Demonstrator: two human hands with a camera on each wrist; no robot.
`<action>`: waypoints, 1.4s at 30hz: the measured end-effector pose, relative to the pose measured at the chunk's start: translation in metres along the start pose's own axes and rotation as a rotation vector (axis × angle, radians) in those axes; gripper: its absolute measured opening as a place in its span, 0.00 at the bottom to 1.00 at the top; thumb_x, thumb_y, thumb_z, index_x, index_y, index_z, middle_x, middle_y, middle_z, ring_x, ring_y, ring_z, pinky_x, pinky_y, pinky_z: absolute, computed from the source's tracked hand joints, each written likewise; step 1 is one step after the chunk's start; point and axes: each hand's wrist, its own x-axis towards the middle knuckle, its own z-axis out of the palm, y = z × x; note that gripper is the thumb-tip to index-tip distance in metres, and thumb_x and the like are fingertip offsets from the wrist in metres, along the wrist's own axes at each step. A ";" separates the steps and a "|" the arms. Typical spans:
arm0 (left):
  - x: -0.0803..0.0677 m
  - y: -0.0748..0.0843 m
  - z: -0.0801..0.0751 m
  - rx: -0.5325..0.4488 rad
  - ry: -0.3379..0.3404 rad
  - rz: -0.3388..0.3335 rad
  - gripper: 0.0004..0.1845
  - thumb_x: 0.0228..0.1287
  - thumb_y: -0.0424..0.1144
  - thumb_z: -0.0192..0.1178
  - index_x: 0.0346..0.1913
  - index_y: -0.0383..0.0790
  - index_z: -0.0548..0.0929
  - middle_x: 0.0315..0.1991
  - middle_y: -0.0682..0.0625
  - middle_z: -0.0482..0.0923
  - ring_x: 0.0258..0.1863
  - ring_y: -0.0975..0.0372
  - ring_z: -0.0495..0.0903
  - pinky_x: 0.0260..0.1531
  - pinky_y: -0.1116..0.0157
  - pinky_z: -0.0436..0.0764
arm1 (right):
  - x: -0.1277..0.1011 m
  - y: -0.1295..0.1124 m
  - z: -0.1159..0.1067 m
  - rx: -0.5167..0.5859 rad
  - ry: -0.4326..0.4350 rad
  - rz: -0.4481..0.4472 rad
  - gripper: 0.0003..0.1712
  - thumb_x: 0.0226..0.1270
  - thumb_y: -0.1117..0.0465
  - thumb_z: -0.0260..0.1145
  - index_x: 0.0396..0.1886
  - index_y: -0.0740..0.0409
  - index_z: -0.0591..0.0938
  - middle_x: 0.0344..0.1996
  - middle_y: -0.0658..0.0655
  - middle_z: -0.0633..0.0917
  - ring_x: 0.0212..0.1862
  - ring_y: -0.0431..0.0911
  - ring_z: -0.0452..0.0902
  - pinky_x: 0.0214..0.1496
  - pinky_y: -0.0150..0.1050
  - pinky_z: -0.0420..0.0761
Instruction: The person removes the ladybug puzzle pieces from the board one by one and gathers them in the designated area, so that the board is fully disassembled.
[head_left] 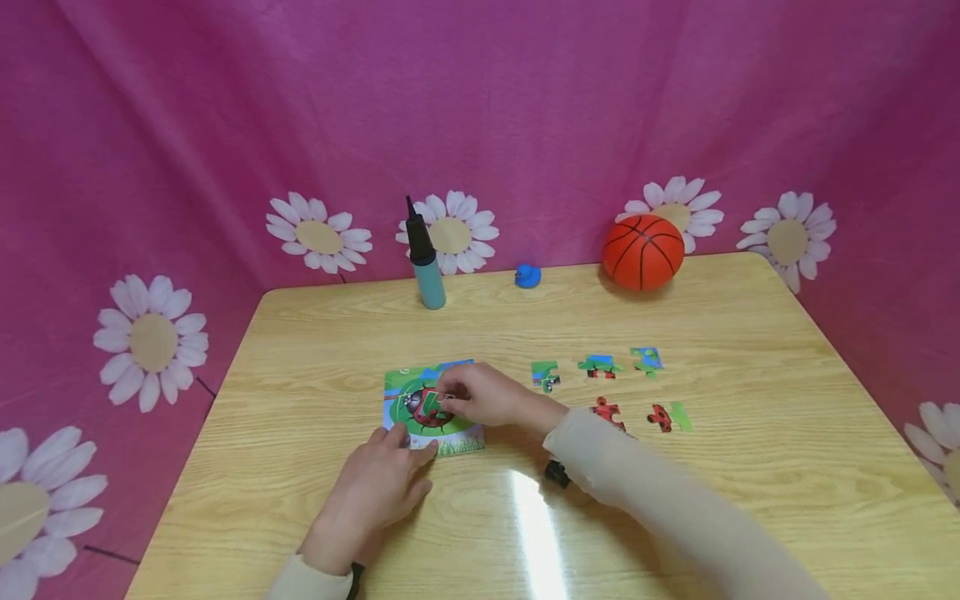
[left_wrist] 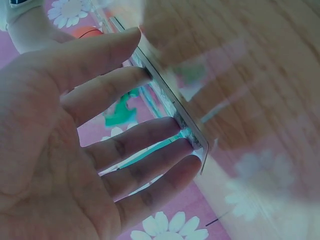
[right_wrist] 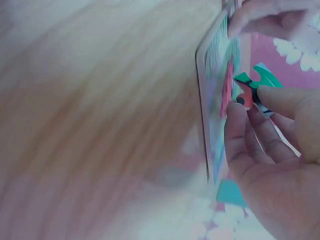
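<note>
A ladybug jigsaw puzzle board [head_left: 461,446] lies flat on the wooden table, its picture partly covered by both hands. Fingertips of my left hand [head_left: 375,475] rest on the board's near-left edge, fingers extended and spread; the left wrist view shows them against its rim. Over the board's middle, my right hand [head_left: 480,396] pinches a puzzle piece [right_wrist: 270,77] between thumb and fingers. That piece is green with red and black parts, and it is tilted over the picture in the right wrist view. Whether it touches the board is unclear.
Several loose puzzle pieces [head_left: 545,375] lie right of the board, some beside my right forearm. Along the back stand a teal and black hand pump [head_left: 430,279], a blue rubber duck [head_left: 528,276] and an orange basketball [head_left: 643,252]. A pink flowered curtain [head_left: 487,125] surrounds the table.
</note>
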 end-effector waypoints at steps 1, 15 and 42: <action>0.000 0.000 0.000 -0.009 0.000 -0.002 0.22 0.61 0.47 0.76 0.59 0.51 0.90 0.47 0.38 0.83 0.43 0.47 0.79 0.38 0.51 0.84 | -0.004 0.002 -0.005 -0.007 -0.006 0.004 0.03 0.75 0.65 0.68 0.41 0.57 0.87 0.34 0.50 0.86 0.36 0.36 0.75 0.41 0.29 0.77; 0.000 0.002 -0.003 -0.052 -0.036 -0.044 0.23 0.61 0.45 0.76 0.61 0.51 0.89 0.45 0.41 0.80 0.43 0.49 0.77 0.41 0.52 0.84 | -0.063 0.021 -0.073 0.049 -0.225 0.031 0.01 0.73 0.67 0.69 0.40 0.59 0.87 0.32 0.52 0.90 0.35 0.38 0.85 0.43 0.32 0.85; 0.002 0.001 -0.001 -0.036 -0.038 -0.053 0.24 0.59 0.46 0.78 0.60 0.53 0.90 0.45 0.42 0.81 0.44 0.49 0.78 0.43 0.52 0.85 | -0.107 0.037 -0.086 -0.289 -0.283 0.057 0.12 0.65 0.66 0.77 0.44 0.46 0.87 0.28 0.44 0.85 0.30 0.32 0.75 0.40 0.33 0.79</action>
